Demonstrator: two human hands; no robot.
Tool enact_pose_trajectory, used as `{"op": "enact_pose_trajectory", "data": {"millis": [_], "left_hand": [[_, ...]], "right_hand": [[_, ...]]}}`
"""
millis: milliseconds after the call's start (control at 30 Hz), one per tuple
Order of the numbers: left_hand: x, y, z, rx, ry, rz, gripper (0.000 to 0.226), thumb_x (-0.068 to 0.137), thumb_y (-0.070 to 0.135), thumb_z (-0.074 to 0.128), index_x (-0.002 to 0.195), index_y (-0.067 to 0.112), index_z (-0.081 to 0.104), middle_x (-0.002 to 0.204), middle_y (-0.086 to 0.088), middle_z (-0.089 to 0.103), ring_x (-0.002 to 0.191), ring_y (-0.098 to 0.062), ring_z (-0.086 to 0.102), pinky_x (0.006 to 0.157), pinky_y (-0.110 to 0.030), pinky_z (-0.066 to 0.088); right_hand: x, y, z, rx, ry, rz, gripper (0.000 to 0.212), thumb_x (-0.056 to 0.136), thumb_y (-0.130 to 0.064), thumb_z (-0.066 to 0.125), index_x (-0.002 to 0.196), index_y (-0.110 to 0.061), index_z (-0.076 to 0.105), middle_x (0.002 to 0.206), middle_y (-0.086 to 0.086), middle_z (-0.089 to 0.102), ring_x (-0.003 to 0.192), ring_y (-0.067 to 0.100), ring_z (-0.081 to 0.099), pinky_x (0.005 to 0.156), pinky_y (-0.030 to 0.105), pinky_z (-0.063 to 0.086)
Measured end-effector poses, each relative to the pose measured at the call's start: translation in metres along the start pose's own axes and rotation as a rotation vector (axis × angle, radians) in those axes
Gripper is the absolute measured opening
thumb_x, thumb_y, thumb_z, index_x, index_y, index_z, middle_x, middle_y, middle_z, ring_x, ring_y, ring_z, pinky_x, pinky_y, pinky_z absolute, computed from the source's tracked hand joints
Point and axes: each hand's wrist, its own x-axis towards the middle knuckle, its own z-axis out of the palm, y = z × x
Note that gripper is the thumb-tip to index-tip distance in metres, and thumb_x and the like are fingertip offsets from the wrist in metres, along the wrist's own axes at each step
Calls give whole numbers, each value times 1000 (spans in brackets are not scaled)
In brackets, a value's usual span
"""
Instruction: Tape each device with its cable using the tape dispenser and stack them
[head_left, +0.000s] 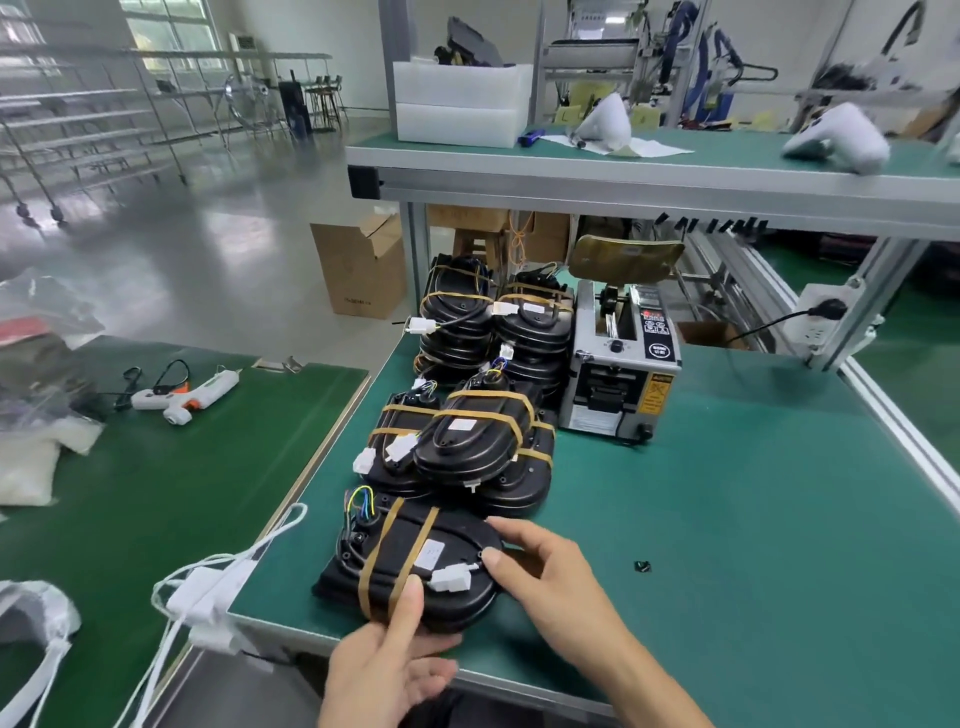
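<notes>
A black oval device (415, 564) lies near the front left corner of the green table (727, 519), with two brown tape bands around it and a white cable plug (451, 578) on top. My left hand (387, 660) holds its near edge, thumb on the tape. My right hand (540, 577) grips its right rim with thumb and fingers. Behind it sits a low stack of taped devices (467, 447), and further back taller stacks (493, 322). The grey tape dispenser (621, 364) stands to the right of the stacks.
A second green table (156, 493) on the left carries a white glue gun (182, 397), plastic bags and white cords. A small black part (642, 566) lies on the mat to the right. An upper shelf (623, 161) spans overhead. A cardboard box (358, 270) stands on the floor.
</notes>
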Motion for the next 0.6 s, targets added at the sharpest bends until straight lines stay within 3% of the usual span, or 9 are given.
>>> {"op": "enact_pose_trajectory", "data": {"millis": [133, 433, 600], "left_hand": [[1, 10, -11, 223, 4, -17, 77, 91, 69, 65, 96, -7, 76, 79, -22, 80, 50, -27, 65, 46, -28, 48], [-1, 14, -11, 423, 53, 20, 76, 91, 69, 67, 71, -3, 80, 68, -18, 78, 56, -31, 74, 58, -29, 55], [-10, -7, -2, 553, 137, 103, 74, 95, 67, 63, 50, 10, 76, 58, -11, 74, 52, -16, 71, 71, -32, 51]], "right_hand": [[5, 3, 3, -37, 0, -23, 37, 98, -34, 69, 135, -33, 65, 125, -26, 71, 120, -4, 64, 104, 19, 47], [1, 5, 3, -63, -4, -25, 39, 101, -29, 67, 139, -30, 63, 126, -25, 70, 121, -6, 63, 107, 19, 47], [-2, 8, 2, -51, 9, 5, 42, 99, -30, 70, 140, -28, 63, 126, -22, 71, 118, -6, 64, 109, 24, 48]]}}
